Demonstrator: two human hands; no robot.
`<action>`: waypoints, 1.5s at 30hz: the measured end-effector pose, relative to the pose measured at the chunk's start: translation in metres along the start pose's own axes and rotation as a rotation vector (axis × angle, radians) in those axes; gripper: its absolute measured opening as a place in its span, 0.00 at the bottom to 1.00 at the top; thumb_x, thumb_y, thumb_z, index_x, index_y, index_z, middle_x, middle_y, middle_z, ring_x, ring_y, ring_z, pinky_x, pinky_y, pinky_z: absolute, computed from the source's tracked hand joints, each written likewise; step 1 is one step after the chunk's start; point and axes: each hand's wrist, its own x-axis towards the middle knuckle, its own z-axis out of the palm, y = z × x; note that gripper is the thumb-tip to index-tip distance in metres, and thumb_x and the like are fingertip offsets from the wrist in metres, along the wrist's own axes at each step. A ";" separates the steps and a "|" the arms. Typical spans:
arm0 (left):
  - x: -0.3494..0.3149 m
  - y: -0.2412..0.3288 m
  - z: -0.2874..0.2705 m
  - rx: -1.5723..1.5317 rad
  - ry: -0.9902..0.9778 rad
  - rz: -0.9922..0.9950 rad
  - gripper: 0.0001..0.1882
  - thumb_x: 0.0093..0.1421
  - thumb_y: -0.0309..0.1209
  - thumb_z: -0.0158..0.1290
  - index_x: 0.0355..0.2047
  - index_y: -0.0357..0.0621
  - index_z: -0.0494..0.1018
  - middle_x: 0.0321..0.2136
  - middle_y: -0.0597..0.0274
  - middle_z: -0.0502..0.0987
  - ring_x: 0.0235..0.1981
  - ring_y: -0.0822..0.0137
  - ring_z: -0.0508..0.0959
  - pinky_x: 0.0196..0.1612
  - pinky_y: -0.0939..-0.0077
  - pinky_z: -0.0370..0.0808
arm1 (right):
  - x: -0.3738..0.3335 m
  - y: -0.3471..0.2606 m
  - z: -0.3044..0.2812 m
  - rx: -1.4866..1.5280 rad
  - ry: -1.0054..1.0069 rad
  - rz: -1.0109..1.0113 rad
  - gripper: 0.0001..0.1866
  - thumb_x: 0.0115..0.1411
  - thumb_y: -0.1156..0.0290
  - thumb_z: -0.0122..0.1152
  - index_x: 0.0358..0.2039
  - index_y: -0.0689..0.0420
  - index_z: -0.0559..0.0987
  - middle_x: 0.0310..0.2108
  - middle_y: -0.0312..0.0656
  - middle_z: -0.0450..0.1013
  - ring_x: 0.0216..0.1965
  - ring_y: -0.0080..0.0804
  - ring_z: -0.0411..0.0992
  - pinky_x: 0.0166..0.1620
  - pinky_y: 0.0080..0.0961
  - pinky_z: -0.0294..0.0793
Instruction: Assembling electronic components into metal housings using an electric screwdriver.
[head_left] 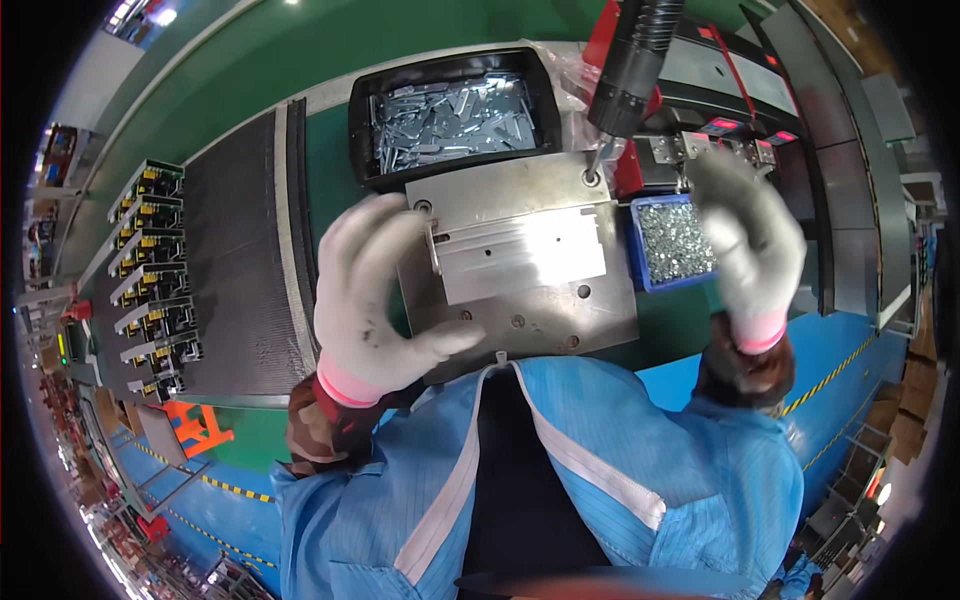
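Observation:
A bright, flat metal panel with small holes and a raised left edge lies on a grey metal fixture plate. My left hand, in a white glove with a pink cuff, is open at the panel's left edge. Its fingers and thumb are apart, with nothing between them. My right hand, gloved alike, is raised at the right, beside a blue bin of small metal parts and in front of a screw feeder. Its fingertips are dark and blurred. A black power screwdriver hangs with its bit over the fixture's upper right corner.
A black tray of loose metal strips stands behind the fixture. At the left, a dark ribbed conveyor belt runs beside a row of black and yellow assemblies. Red-lit displays show on the feeders at the right.

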 end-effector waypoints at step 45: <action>0.027 0.004 0.029 0.185 -0.137 0.265 0.27 0.35 0.39 0.63 0.40 0.47 0.76 0.48 0.45 0.69 0.50 0.41 0.66 0.52 0.51 0.64 | 0.061 0.093 -0.097 0.200 0.539 -0.003 0.12 0.54 0.76 0.58 0.38 0.65 0.70 0.22 0.40 0.68 0.20 0.26 0.67 0.30 0.28 0.75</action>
